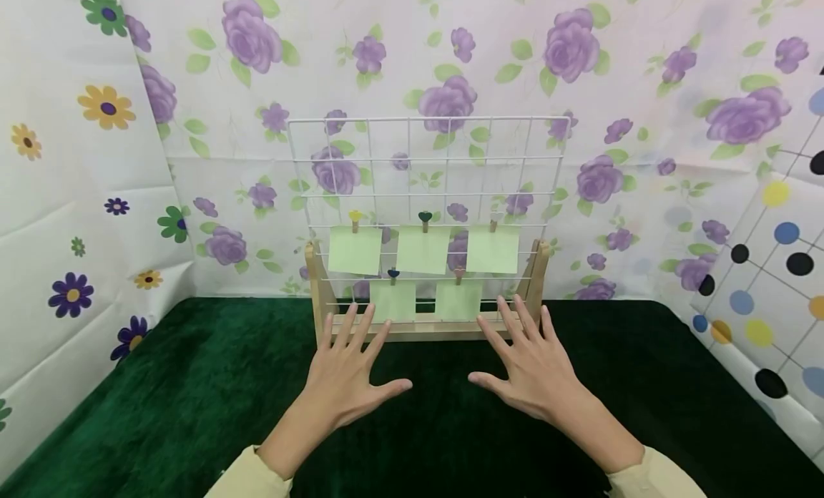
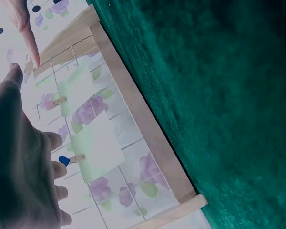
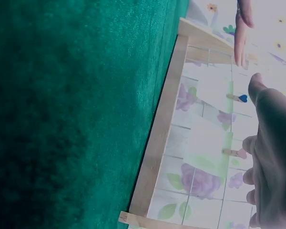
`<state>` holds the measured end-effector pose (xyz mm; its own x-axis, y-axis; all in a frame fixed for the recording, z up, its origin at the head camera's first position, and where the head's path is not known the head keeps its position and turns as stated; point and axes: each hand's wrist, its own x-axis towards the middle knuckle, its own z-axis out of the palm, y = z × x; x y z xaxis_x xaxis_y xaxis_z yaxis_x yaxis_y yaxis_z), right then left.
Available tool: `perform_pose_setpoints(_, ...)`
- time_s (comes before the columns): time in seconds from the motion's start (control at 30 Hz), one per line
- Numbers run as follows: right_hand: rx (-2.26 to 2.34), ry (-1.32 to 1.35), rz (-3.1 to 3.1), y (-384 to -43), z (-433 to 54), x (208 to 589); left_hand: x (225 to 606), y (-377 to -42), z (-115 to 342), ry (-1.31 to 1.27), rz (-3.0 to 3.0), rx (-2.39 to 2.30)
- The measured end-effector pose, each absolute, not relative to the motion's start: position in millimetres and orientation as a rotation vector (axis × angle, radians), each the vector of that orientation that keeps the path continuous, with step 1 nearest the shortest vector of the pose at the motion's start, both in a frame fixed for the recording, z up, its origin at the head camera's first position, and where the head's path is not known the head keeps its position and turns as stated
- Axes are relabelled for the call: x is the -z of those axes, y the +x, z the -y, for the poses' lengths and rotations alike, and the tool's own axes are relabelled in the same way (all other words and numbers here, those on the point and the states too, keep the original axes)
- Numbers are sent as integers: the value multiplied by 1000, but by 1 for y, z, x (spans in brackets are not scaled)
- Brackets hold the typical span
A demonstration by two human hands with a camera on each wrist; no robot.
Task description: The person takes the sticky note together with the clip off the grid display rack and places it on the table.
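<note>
Both hands hover with fingers spread in front of a white wire grid (image 1: 425, 158) standing in a wooden base (image 1: 412, 333). My left hand (image 1: 344, 373) is nearest the base's left part, holding nothing; my right hand (image 1: 534, 369) mirrors it on the right, also holding nothing. Several pale green paper notes hang on the grid from small heart-topped clothespins. The upper row has a left note (image 1: 355, 250), a middle note (image 1: 423, 250) and a right note (image 1: 492, 250). Below hang two more, one with a blue-heart clothespin (image 2: 70, 159), the other with a pink-heart clothespin (image 3: 234, 153).
Dark green cloth (image 1: 161, 398) covers the table. A curtain with purple roses (image 1: 444, 101) hangs behind the grid. White flower-print cloth (image 1: 71, 219) stands at the left, and a dotted sheet (image 1: 772, 290) at the right.
</note>
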<state>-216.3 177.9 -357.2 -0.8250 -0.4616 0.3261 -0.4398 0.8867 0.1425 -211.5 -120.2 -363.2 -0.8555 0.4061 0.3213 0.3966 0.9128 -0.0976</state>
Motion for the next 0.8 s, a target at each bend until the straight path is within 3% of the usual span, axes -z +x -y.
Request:
perform_pose_setpoints(0.4,-102,677,2697,-217,-178,348,361,-209,136,-587,2677,169)
perform_pose_setpoints(0.8,-595,937,2335,-244,-150,321,342,-226,167,-419,2442,648)
